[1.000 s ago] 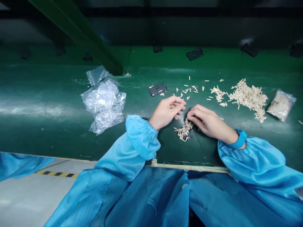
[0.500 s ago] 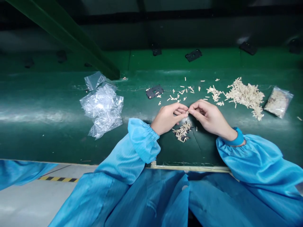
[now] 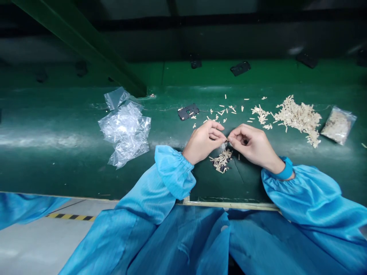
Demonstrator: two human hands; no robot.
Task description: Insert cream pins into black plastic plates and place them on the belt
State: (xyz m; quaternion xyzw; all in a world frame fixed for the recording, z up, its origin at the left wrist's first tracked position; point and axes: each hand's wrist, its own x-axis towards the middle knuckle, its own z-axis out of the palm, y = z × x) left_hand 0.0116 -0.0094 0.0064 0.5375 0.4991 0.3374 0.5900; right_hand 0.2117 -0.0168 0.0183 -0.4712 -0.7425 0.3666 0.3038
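Observation:
My left hand (image 3: 204,141) and my right hand (image 3: 254,146) meet fingertip to fingertip above the green surface. Thumb and forefinger of each are pinched on a tiny beige strip (image 3: 227,139), mostly hidden by the fingertips. Just below them lies a small heap of beige strips (image 3: 222,162) with dark bits among them. Beyond my hands, loose strips (image 3: 221,112) are scattered, and a larger pile of beige strips (image 3: 298,114) spreads to the right. A flat black plastic part (image 3: 188,112) with cut-outs rests past my left hand.
Clear plastic bags (image 3: 124,128) are heaped at left. A filled clear bag (image 3: 338,125) lies at far right. More black parts (image 3: 240,68) sit on the green strip at the back. A green post (image 3: 94,53) slants down at upper left. Another person's blue sleeve (image 3: 28,209) shows at lower left.
Both hands have shifted slightly toward me, still pinched together. The left fingers have lifted and spread a little. The view has moved slightly.

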